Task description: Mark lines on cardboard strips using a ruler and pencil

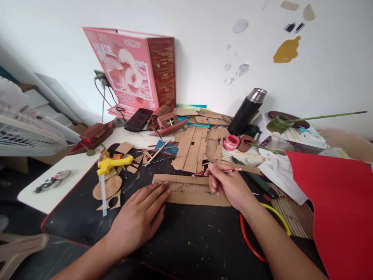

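My left hand lies flat with its fingers stretched out, pressing a clear ruler and the left end of a cardboard strip against the black mat. My right hand is closed around a red pencil, held nearly level above the strip's right part. One end of the pencil points left past the fingers, near the strip's upper edge. Whether it touches the cardboard I cannot tell. Beneath my right forearm lie the red and yellow handles of what looks like scissors.
A yellow glue gun and cardboard scraps lie left on the black mat. Behind are stacked cardboard pieces, a small model boat, paint jars and a black flask. A red sheet hangs at right.
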The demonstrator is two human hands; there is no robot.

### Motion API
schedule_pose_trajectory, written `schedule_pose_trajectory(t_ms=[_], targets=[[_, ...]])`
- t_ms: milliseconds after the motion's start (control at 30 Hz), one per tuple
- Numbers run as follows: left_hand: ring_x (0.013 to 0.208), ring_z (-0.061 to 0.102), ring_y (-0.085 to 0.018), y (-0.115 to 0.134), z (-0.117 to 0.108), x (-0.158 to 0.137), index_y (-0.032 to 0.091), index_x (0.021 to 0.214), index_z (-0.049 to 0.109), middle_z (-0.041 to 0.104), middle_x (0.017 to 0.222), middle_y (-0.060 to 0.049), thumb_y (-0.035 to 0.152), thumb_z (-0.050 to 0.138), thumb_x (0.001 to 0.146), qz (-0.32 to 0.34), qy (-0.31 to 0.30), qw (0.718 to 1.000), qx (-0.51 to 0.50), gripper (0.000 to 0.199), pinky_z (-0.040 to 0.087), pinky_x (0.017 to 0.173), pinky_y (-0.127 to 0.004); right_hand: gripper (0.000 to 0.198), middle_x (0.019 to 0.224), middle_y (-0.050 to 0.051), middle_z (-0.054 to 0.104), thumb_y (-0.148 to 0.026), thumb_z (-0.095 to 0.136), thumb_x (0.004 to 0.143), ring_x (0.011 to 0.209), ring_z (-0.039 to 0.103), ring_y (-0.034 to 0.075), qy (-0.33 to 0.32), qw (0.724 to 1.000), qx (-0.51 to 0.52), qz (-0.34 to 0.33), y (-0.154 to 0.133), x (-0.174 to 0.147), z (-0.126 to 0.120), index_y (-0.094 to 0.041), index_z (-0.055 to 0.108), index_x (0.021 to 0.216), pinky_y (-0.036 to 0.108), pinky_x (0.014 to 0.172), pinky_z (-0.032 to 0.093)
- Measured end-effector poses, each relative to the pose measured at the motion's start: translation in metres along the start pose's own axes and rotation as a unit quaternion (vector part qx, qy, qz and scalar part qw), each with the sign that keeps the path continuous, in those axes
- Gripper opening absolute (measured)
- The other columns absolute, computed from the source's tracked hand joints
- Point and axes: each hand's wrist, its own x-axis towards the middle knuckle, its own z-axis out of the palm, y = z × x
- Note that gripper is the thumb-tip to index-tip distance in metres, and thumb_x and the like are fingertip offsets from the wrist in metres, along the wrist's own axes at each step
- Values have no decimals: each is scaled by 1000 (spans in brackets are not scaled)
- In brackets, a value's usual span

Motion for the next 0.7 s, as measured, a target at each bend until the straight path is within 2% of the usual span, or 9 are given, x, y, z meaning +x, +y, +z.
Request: schedule_pose_trajectory(t_ms=[167, 367, 700], targets=[[139, 73, -29, 0, 0, -1, 21, 158, 64, 74, 153, -12, 20, 59, 106, -12, 1, 1000, -9, 52, 62, 114, -46, 60, 54, -4, 57, -77, 87, 86, 47, 56, 14, 2, 1000, -7, 3, -1, 0, 0, -18, 76, 81, 24, 43, 38], [138, 72, -29, 1, -2, 1, 17, 155, 65, 74, 153, -12, 19, 60, 107, -8, 2, 1000, -8, 48, 61, 113, -46, 56, 55, -4, 57, -74, 88, 88, 47, 54, 13, 9, 1000, -4, 7, 0, 0, -1, -19, 77, 83, 25, 44, 42], [140, 71, -31, 1, -4, 3, 12, 146, 69, 73, 153, -13, 20, 56, 109, -7, 0, 1000, 13, 40, 61, 112, -47, 54, 57, -3, 58, -70, 85, 94, 49, 57, 13, 0, 1000, -8, 21, 2, -1, -2, -18, 78, 85, 22, 43, 39]])
